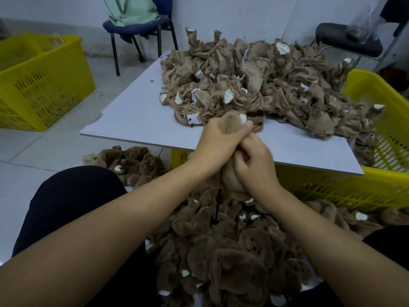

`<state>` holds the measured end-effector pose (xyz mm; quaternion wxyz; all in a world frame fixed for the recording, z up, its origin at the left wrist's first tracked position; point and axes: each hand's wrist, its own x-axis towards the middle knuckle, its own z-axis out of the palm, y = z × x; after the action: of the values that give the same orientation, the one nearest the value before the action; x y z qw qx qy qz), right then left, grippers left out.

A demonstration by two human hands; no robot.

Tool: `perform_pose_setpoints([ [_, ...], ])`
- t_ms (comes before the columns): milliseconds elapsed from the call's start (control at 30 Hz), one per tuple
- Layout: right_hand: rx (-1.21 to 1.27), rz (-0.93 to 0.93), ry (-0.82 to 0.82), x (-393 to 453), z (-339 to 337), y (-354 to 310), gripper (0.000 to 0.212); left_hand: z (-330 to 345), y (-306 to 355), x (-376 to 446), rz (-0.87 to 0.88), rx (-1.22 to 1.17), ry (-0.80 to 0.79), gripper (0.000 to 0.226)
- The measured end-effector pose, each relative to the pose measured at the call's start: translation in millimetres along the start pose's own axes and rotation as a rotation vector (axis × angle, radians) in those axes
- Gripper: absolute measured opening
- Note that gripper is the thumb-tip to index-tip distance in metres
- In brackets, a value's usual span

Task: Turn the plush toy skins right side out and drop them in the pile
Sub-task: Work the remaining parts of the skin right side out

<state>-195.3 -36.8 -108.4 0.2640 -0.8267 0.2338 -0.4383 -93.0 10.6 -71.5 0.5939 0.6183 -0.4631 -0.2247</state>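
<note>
**Both hands clamped on 1 plush skin above the board's near edge**

Right now your left hand [218, 138] and right hand [254, 165] are pressed together, both with fingers curled tight around 1 brown plush skin [231, 126]. Its fuzzy tip with a white patch pokes out above your left fist; the rest bunches down between your palms and under your right hand.

Behind your hands, a heap of inside-out skins [261, 85] covers the far and right part of the grey board [137, 111], too tangled to count. Your forearms hide part of the pile of turned skins [232, 247] lying below, between your knees; more furry skins lie on the floor to the left [132, 161].

You have 2 yellow crates in view: 1 under the board on the right [376, 185] and 1 on the floor at left [44, 85]. 2 chairs stand by the pale wall, a blue chair [137, 27] carrying a green bag [130, 9] and a black chair [347, 38]. The floor [55, 147] is light tile.
</note>
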Motion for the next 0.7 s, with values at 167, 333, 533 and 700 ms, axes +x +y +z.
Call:
perform_pose_setpoints([
  [167, 0.092, 0.071, 0.032, -10, 9, 3, 0.021, 8, -7, 4, -0.114, 0.091, -0.023, 0.04],
  [333, 0.144, -0.009, 0.129, 3, 1, -10, 0.024, 5, 9, 6, 0.107, -0.064, 0.007, 0.032],
  [533, 0.032, 0.078, 0.062, -10, 9, 5, 0.019, 2, 8, 17, -0.343, -0.097, -0.197, 0.011],
  [700, 0.061, 0.149, 0.031, -16, 11, 4, 0.017, -3, 18, 17, -0.503, 0.083, -0.286, 0.01],
])
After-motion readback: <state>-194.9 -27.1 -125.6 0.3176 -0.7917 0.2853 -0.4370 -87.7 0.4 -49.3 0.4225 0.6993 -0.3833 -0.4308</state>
